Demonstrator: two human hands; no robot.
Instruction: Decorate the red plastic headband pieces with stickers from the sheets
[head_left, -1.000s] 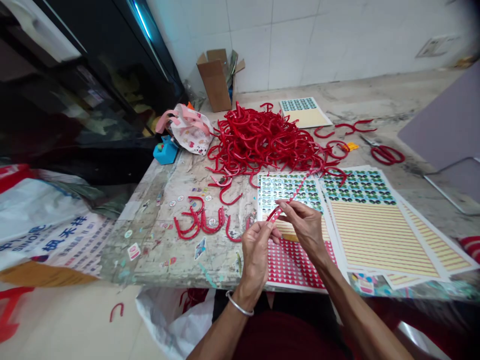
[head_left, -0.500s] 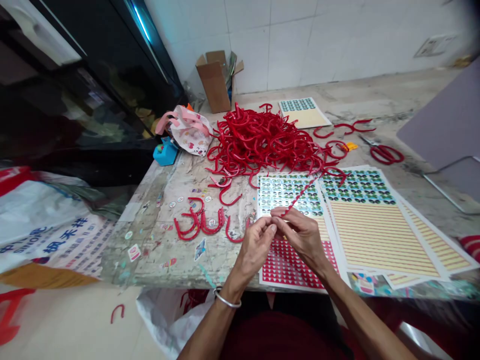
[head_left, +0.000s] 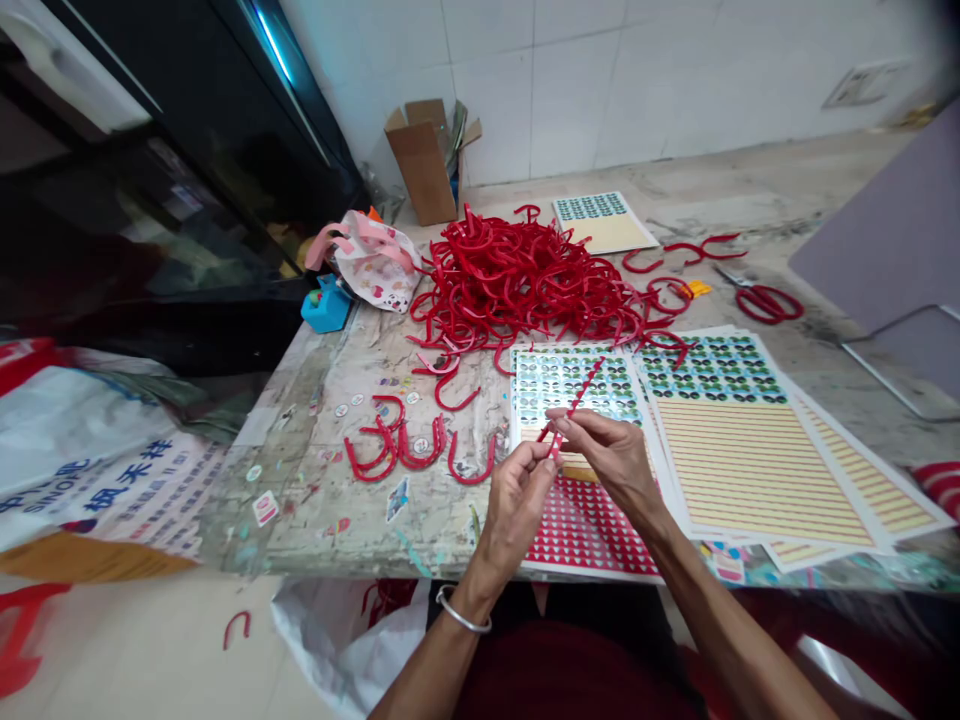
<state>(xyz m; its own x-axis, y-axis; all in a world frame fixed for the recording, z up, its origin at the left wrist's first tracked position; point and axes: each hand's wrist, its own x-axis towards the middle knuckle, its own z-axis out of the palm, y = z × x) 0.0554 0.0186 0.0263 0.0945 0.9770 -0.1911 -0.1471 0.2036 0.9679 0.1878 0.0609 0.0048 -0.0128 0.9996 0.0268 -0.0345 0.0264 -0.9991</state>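
A narrow red sticker strip [head_left: 586, 386] with small white marks slants up and away between my hands. My left hand [head_left: 519, 492] pinches its lower end, fingers closed. Just above, my right hand [head_left: 609, 455] pinches the strip with thumb and fingertips. A short red piece shows beside the right fingertips; whether it is part of the same strip I cannot tell. Beneath the hands lies a sheet of red stickers with white triangles [head_left: 592, 535], partly covered by them. Several red curved bands [head_left: 424, 445] rest left of my left hand.
Beyond the hands rises a big pile of red curved bands [head_left: 517, 280]. Printed sticker sheets [head_left: 757, 470] overlap on the right, with red-handled scissors [head_left: 769, 302] behind. A blue tape dispenser [head_left: 325, 308], a patterned bag [head_left: 379, 265] and a cardboard box [head_left: 421, 175] stand back left.
My left hand has moved slightly down and right, and my fingertips have come apart a little. More of the strip's lower end shows between them, and its upper end has shifted left.
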